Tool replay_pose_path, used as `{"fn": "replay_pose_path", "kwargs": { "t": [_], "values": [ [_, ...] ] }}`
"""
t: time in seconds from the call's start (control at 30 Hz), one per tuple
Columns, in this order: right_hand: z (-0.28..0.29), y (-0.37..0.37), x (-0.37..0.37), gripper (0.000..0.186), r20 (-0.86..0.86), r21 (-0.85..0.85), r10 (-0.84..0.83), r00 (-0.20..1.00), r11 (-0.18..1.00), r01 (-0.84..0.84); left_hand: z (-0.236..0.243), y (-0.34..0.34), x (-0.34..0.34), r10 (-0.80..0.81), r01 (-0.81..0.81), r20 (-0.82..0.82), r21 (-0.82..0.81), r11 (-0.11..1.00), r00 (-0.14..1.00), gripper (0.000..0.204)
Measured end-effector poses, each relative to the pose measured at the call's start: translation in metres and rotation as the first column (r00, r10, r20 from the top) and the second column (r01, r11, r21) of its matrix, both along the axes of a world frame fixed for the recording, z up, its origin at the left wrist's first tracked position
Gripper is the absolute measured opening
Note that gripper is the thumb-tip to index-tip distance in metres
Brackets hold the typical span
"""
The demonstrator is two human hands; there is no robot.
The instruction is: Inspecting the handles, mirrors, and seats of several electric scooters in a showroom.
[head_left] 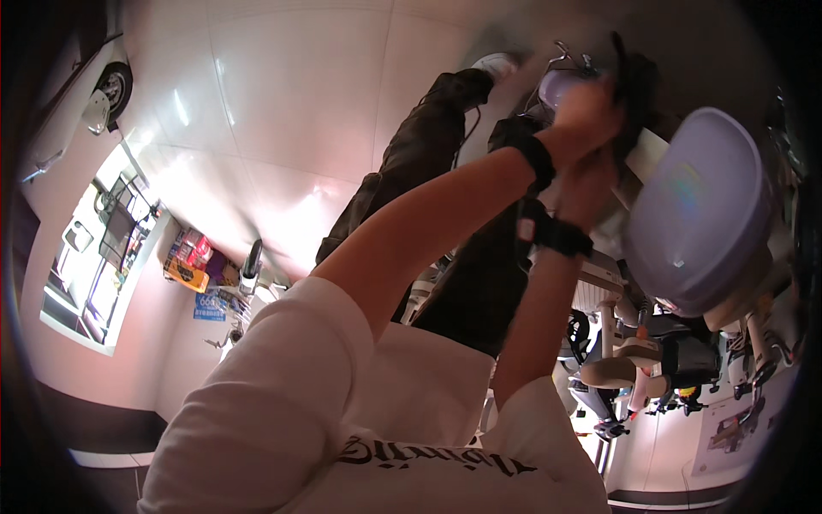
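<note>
My left hand (586,116), with a black band on its wrist, is closed against a dark, soft-edged thing (635,98) that I cannot make out. Just below it is my right hand (586,193), a dark wristwatch on its wrist; its fingers are blurred and in shadow. To the right of both hands is a large glossy lavender seat (698,210) on a pale scooter. A smaller rounded lavender part (558,87) with thin metal bars shows beyond my left hand.
More scooters (629,364) stand close together at the lower right. My legs (411,141) stand on the shiny pale floor (291,94). At the far left are a white vehicle with a black wheel (114,90) and a window (103,248). Colourful boxes (190,257) stand beside the wall.
</note>
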State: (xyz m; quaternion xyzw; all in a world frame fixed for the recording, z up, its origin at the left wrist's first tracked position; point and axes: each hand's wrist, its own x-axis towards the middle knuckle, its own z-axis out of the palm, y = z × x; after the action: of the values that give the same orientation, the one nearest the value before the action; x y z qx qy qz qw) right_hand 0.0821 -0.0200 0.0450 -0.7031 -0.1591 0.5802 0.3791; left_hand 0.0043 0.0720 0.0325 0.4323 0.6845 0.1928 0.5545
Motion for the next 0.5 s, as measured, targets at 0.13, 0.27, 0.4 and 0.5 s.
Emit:
{"fn": "replay_pose_path", "kwargs": {
  "t": [0.13,0.27,0.4,0.5],
  "values": [
    [-0.026,-0.020,-0.018,0.040,-0.419,-0.203,-0.409,0.811,0.912,0.355,0.004,-0.023,-0.007,0.076,-0.062,-0.154,0.090,0.994,0.985,0.036],
    [-0.006,-0.089,-0.014,0.044,0.064,0.102,-0.089,0.994,0.991,0.082,0.014,-0.099,-0.015,-0.227,0.218,-0.061,-0.133,0.967,0.972,0.040],
    [0.025,-0.113,0.014,0.040,-0.200,0.025,-0.629,0.751,0.763,0.646,0.019,-0.154,0.002,-0.386,0.322,0.091,0.398,0.859,0.918,0.040],
    [0.046,-0.096,0.062,0.033,0.258,0.137,-0.470,0.844,0.883,0.450,0.017,-0.148,0.047,-0.512,0.488,0.011,0.285,0.825,0.859,0.032]
  ]
}}
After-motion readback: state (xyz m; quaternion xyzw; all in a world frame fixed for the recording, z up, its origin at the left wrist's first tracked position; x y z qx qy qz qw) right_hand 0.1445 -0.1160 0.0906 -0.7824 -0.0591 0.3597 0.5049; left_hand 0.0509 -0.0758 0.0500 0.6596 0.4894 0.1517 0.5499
